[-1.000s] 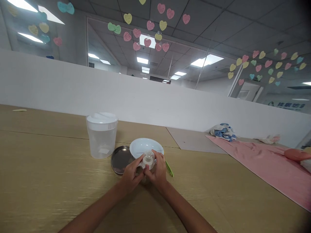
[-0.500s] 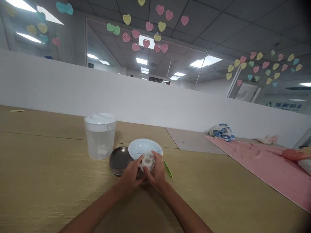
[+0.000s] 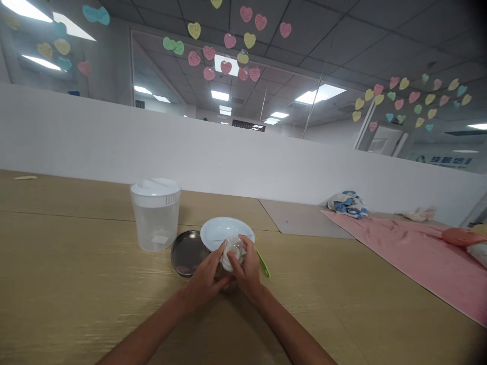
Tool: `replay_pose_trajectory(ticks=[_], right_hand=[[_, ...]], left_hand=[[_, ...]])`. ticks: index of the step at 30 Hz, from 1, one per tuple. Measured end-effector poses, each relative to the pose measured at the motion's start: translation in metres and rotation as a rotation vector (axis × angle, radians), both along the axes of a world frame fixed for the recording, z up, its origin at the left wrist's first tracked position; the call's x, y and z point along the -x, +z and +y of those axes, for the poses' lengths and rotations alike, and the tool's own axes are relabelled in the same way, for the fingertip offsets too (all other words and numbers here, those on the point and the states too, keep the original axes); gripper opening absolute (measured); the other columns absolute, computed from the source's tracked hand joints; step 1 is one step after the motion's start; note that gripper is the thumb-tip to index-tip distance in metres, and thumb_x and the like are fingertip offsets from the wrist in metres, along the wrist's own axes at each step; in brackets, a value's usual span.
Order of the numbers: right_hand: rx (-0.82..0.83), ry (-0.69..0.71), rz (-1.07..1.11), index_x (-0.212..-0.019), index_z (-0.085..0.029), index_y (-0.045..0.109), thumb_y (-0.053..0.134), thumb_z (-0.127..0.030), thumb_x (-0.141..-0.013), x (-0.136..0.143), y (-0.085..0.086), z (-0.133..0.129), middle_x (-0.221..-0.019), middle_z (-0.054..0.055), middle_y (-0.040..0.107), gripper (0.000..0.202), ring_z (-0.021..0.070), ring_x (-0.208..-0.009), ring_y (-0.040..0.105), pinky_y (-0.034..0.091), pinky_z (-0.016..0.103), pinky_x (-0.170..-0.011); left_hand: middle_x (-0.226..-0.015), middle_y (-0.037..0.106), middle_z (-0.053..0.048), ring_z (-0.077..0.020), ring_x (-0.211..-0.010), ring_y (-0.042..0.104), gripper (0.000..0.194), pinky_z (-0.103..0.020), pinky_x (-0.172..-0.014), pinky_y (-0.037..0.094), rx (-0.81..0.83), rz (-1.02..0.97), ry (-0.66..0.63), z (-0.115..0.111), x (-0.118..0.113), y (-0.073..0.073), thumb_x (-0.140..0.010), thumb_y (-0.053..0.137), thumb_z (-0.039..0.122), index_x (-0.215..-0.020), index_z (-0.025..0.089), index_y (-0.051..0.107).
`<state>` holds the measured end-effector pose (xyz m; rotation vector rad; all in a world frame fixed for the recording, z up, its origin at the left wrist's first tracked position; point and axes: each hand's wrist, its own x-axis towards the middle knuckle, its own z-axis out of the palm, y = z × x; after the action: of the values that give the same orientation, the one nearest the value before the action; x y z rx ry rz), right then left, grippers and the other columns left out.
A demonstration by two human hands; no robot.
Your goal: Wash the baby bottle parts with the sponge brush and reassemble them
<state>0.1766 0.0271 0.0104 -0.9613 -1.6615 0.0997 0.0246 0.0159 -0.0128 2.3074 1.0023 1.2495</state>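
Observation:
Both hands are closed around a baby bottle [image 3: 233, 244] with a clear domed top and a white collar. My left hand [image 3: 205, 276] wraps its left side, with fingertips up against the collar. On the other side my right hand [image 3: 247, 268] grips the top, the thumb pressed on the collar's front and the fingers over the far edge. The lower part of the bottle is mostly hidden by the hands. Just behind it is a white bowl [image 3: 224, 226]. A round dark metal tray [image 3: 187, 253] lies beside my left hand, and a green-handled tool [image 3: 263, 264] beside my right.
A translucent bucket [image 3: 155, 223] with a white lid stands back left. To the right a pink cloth [image 3: 399, 253] covers part of the table [image 3: 95, 284]. A bundled blue and white cloth [image 3: 347, 205] lies by the low white wall [image 3: 213, 157].
The bottle's domed top now tilts to the right. My right thumb has shifted up and right across the collar. The bowl, tray and bucket stay put.

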Motion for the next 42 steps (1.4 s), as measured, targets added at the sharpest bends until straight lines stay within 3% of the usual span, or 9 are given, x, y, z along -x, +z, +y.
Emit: replay_pose_trajectory(ticks=[5, 10, 17, 22, 28, 32, 35, 40, 42], right_hand=[[-0.126, -0.036, -0.032, -0.122, -0.017, 0.042, 0.048, -0.045, -0.085, 0.000, -0.008, -0.001, -0.111, 0.013, 0.056, 0.047, 0.0253, -0.101, 0.054, 0.046, 0.042, -0.083], [-0.256, -0.009, 0.026, -0.126, -0.017, 0.037, 0.045, -0.046, -0.086, -0.002, -0.017, 0.002, -0.115, 0.015, 0.054, 0.050, 0.0259, -0.105, 0.054, 0.047, 0.044, -0.085], [-0.163, 0.130, 0.214, -0.131, -0.017, 0.031, 0.044, -0.043, -0.088, 0.003, -0.011, 0.000, -0.123, 0.016, 0.052, 0.052, 0.0252, -0.115, 0.051, 0.043, 0.045, -0.093], [-0.163, 0.014, 0.415, -0.134, -0.017, 0.030, 0.047, -0.041, -0.086, 0.006, 0.003, 0.001, -0.134, 0.017, 0.042, 0.056, 0.0251, -0.123, 0.042, 0.038, 0.044, -0.098], [0.032, -0.005, 0.460, -0.120, -0.019, 0.048, 0.057, -0.030, -0.077, 0.003, 0.013, 0.012, -0.129, 0.014, 0.047, 0.045, 0.0190, -0.094, 0.058, 0.048, 0.038, -0.085], [0.135, -0.044, 0.418, -0.117, -0.019, 0.049, 0.059, -0.022, -0.071, -0.001, 0.004, 0.020, -0.103, 0.009, 0.060, 0.047, 0.0182, -0.085, 0.060, 0.050, 0.036, -0.080], [0.204, -0.002, 0.460, -0.114, -0.017, 0.049, 0.058, -0.017, -0.067, -0.002, -0.002, 0.024, -0.087, 0.005, 0.061, 0.048, 0.0169, -0.077, 0.061, 0.052, 0.034, -0.075], [0.261, 0.104, 0.475, -0.099, -0.016, 0.057, 0.051, -0.018, -0.066, -0.003, -0.004, 0.028, -0.102, 0.009, 0.062, 0.033, 0.0163, -0.074, 0.061, 0.052, 0.032, -0.070], [0.292, 0.115, 0.468, -0.099, -0.016, 0.057, 0.050, -0.020, -0.066, -0.003, -0.003, 0.027, -0.099, 0.009, 0.063, 0.034, 0.0165, -0.073, 0.061, 0.051, 0.032, -0.068]], left_hand=[[-0.136, 0.043, -0.011, -0.0244, -0.120, 0.046, 0.073, -0.038, -0.097, 0.041, 0.018, -0.006, -0.022, -0.002, 0.001, 0.007, -0.084, 0.053, 0.035, -0.143, 0.024, 0.012], [-0.132, 0.047, -0.012, -0.0253, -0.116, 0.048, 0.071, -0.039, -0.096, 0.042, 0.002, -0.013, -0.048, -0.003, 0.000, 0.008, -0.082, 0.057, 0.036, -0.141, 0.021, 0.021], [-0.135, 0.045, -0.012, -0.0261, -0.121, 0.044, 0.066, -0.041, -0.100, 0.039, -0.017, -0.010, -0.055, -0.002, 0.000, 0.009, -0.082, 0.057, 0.036, -0.138, 0.020, 0.027], [-0.137, 0.042, -0.012, -0.0255, -0.125, 0.041, 0.065, -0.042, -0.103, 0.036, -0.010, 0.000, -0.038, -0.002, 0.001, 0.010, -0.082, 0.056, 0.037, -0.138, 0.020, 0.026], [-0.136, 0.044, -0.013, -0.0258, -0.124, 0.043, 0.066, -0.042, -0.102, 0.037, 0.007, 0.020, -0.006, -0.004, 0.000, 0.012, -0.082, 0.055, 0.042, -0.138, 0.020, 0.026], [-0.136, 0.044, -0.012, -0.0256, -0.123, 0.044, 0.066, -0.041, -0.101, 0.039, 0.013, 0.015, -0.007, -0.005, -0.001, 0.013, -0.082, 0.055, 0.042, -0.137, 0.020, 0.027], [-0.136, 0.045, -0.012, -0.0252, -0.122, 0.045, 0.066, -0.040, -0.100, 0.040, 0.018, 0.003, 0.002, -0.005, -0.001, 0.013, -0.082, 0.056, 0.042, -0.137, 0.021, 0.027], [-0.136, 0.044, -0.012, -0.0250, -0.123, 0.044, 0.067, -0.041, -0.101, 0.038, 0.011, 0.015, -0.006, -0.004, -0.001, 0.011, -0.082, 0.056, 0.043, -0.138, 0.022, 0.025], [-0.136, 0.044, -0.012, -0.0249, -0.122, 0.045, 0.068, -0.040, -0.100, 0.039, 0.011, 0.020, -0.011, -0.004, -0.001, 0.011, -0.082, 0.056, 0.042, -0.138, 0.021, 0.025]])
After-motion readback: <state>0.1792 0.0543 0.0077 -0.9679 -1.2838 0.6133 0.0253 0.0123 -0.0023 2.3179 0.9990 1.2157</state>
